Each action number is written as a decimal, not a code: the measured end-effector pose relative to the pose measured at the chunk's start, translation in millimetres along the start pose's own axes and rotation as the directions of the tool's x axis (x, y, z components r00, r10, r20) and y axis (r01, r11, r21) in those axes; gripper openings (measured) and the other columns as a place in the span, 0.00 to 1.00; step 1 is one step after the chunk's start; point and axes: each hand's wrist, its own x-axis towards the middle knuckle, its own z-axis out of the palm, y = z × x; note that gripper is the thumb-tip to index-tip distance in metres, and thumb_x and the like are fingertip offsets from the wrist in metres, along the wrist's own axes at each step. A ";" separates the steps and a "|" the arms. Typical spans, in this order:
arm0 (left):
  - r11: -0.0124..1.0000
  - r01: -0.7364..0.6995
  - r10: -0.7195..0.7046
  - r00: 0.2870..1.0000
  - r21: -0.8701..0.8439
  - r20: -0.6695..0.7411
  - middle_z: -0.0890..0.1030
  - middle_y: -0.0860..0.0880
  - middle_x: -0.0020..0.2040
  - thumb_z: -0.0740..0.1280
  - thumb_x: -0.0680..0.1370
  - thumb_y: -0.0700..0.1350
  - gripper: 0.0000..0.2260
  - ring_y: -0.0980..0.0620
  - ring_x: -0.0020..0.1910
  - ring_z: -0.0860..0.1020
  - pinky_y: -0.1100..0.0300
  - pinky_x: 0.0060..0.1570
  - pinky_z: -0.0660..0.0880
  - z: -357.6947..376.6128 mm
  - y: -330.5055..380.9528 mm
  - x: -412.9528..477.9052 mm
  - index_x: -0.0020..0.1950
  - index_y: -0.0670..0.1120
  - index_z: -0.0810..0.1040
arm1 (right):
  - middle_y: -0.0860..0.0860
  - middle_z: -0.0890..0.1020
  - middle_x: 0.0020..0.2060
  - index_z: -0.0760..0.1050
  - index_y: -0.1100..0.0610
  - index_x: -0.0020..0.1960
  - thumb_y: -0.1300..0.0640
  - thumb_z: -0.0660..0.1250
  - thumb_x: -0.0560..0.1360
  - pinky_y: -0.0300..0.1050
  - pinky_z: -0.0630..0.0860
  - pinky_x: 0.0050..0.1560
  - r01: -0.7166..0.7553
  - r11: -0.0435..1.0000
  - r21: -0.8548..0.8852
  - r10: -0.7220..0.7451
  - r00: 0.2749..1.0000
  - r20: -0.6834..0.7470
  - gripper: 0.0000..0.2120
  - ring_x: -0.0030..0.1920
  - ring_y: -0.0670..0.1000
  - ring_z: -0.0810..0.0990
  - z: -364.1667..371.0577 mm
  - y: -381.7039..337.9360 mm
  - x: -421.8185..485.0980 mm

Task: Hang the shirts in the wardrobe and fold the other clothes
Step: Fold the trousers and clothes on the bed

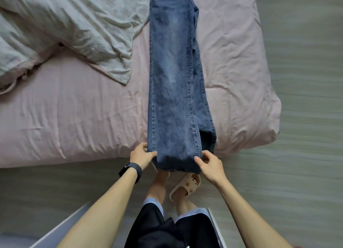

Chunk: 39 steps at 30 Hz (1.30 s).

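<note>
My black shorts [167, 229] and bare forearms fill the bottom of the view, and one foot in a beige slipper [187, 186] stands just short of the bed [74, 108]. The jeans [174, 80] lie lengthwise on the bed, one leg stacked on the other. Their hems hang over its near edge, and the waist runs out of sight at its far end. A rumpled duvet [65, 25] takes up the bed's far left part.

My left hand [142, 157] grips the left hem corner with the thumb on top. My right hand [208, 164] pinches the right corner, fingers [198, 159] curled on the denim.

I judge this to be the start of the lengthwise fold. The under leg peeks out on the right, so I should square the side seams first. Then I should draw the cloth lightly taut and carry both corners level toward the waist, so the fold lands straight.

I can read no brand, label or writing on the jeans. The dark wristband [132, 170] shows none either.
</note>
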 end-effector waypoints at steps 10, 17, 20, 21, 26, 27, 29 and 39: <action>0.991 -0.133 0.134 0.990 -0.034 0.043 0.80 0.57 0.43 0.70 0.78 0.51 0.07 0.50 0.51 0.81 0.58 0.51 0.75 32.4 6.2 -21.1 0.53 0.53 0.76 | 0.48 0.83 0.44 0.78 0.50 0.51 0.52 0.66 0.80 0.45 0.71 0.48 -0.003 1.000 0.027 0.012 0.946 -0.323 0.04 0.46 0.51 0.80 -18.6 25.0 -12.9; 0.982 -0.033 0.000 0.984 0.184 0.180 0.74 0.44 0.71 0.68 0.79 0.50 0.29 0.43 0.69 0.72 0.55 0.63 0.70 50.7 -2.2 -4.9 0.77 0.45 0.63 | 0.52 0.84 0.54 0.79 0.52 0.57 0.54 0.64 0.79 0.47 0.72 0.57 -0.242 0.970 -0.005 0.235 0.946 -0.223 0.09 0.57 0.57 0.79 -9.5 43.2 16.1; 0.985 -0.049 0.030 0.992 0.165 0.119 0.74 0.44 0.70 0.68 0.79 0.49 0.28 0.43 0.68 0.73 0.55 0.61 0.71 46.5 5.2 3.0 0.76 0.44 0.64 | 0.52 0.82 0.56 0.76 0.53 0.62 0.53 0.66 0.78 0.48 0.73 0.61 -0.134 0.991 -0.006 0.130 0.969 -0.208 0.13 0.56 0.54 0.80 -13.2 27.9 28.5; 0.984 -0.075 0.059 0.993 0.162 0.098 0.74 0.44 0.70 0.68 0.79 0.48 0.27 0.43 0.67 0.73 0.54 0.61 0.71 43.9 10.6 6.4 0.76 0.44 0.66 | 0.53 0.82 0.56 0.76 0.53 0.63 0.53 0.66 0.78 0.48 0.73 0.61 -0.098 0.995 -0.006 0.094 0.970 -0.224 0.14 0.56 0.54 0.80 -15.6 20.5 33.2; 0.978 -0.175 0.178 0.984 0.116 -0.016 0.69 0.42 0.71 0.66 0.79 0.45 0.25 0.42 0.67 0.73 0.52 0.66 0.71 33.1 47.9 12.3 0.75 0.43 0.65 | 0.53 0.79 0.58 0.76 0.53 0.64 0.52 0.67 0.78 0.47 0.72 0.62 0.013 0.998 -0.066 -0.029 0.971 -0.237 0.15 0.58 0.54 0.78 -24.5 -19.7 52.2; 0.973 -0.196 0.200 0.979 0.123 -0.025 0.68 0.42 0.72 0.66 0.79 0.45 0.25 0.43 0.65 0.74 0.54 0.65 0.71 32.6 54.5 12.7 0.75 0.43 0.65 | 0.53 0.79 0.58 0.76 0.53 0.64 0.51 0.67 0.78 0.48 0.72 0.62 0.011 0.996 -0.086 -0.030 0.973 -0.227 0.15 0.58 0.55 0.78 -24.3 -24.2 54.8; 0.960 -0.233 0.237 0.971 0.155 -0.011 0.67 0.44 0.72 0.65 0.80 0.45 0.23 0.46 0.61 0.75 0.62 0.58 0.70 29.7 70.0 14.2 0.75 0.45 0.66 | 0.54 0.77 0.60 0.76 0.53 0.64 0.50 0.66 0.78 0.49 0.72 0.62 -0.005 0.991 -0.137 -0.025 0.976 -0.215 0.16 0.60 0.56 0.77 -25.9 -32.8 60.7; 0.778 -0.459 0.481 0.874 0.430 0.064 0.68 0.46 0.70 0.62 0.80 0.47 0.20 0.46 0.68 0.70 0.50 0.63 0.72 -7.8 186.9 96.9 0.73 0.49 0.67 | 0.52 0.81 0.59 0.75 0.53 0.64 0.44 0.66 0.76 0.51 0.75 0.60 -0.052 0.992 -0.119 0.029 0.982 -0.186 0.20 0.61 0.57 0.77 -44.6 -116.9 157.1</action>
